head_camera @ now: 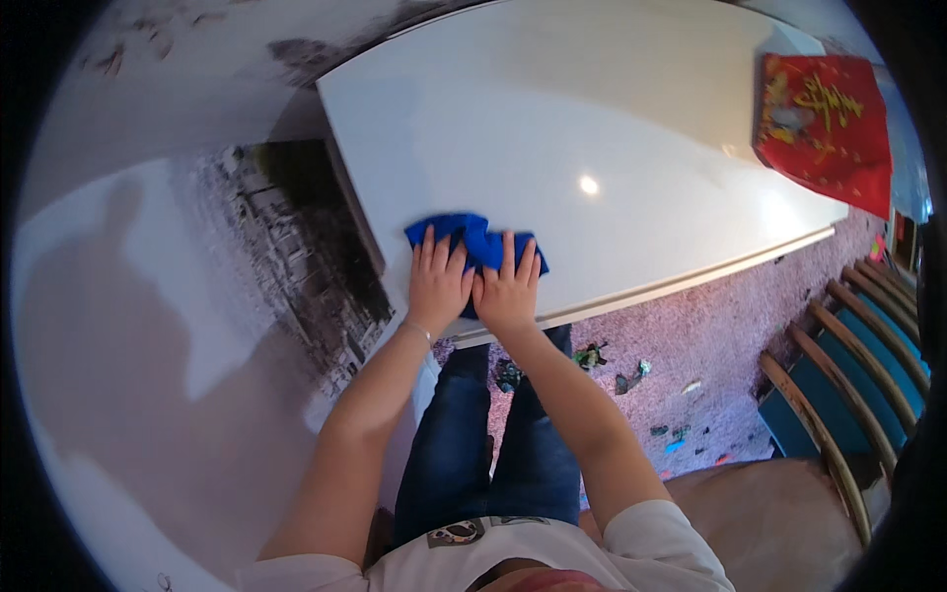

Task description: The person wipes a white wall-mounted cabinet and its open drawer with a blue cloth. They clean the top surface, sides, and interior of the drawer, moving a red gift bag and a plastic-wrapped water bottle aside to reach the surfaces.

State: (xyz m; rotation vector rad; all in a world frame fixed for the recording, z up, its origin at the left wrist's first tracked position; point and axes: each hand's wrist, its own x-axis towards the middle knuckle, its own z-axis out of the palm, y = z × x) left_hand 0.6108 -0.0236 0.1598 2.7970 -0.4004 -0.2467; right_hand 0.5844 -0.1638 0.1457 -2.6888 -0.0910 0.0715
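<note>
A crumpled blue cloth (481, 238) lies on the white tabletop (562, 133), close to its near left corner. My left hand (438, 285) presses on the cloth's left part, palm down and fingers slightly apart; a thin bracelet circles that wrist. On the right part of the cloth rests my right hand (510, 288), also palm down, its thumb beside the left thumb. A fold of cloth bulges up between the two hands. Some of the cloth is hidden beneath them.
A red bag (828, 133) with yellow writing sits at the table's right end, beside clear plastic (908, 148). On the pinkish carpet (688, 318) lie several small toy pieces (629, 381). Curved wooden slats (821, 425) stand at right. A wall with a dark printed picture (296, 222) borders the left.
</note>
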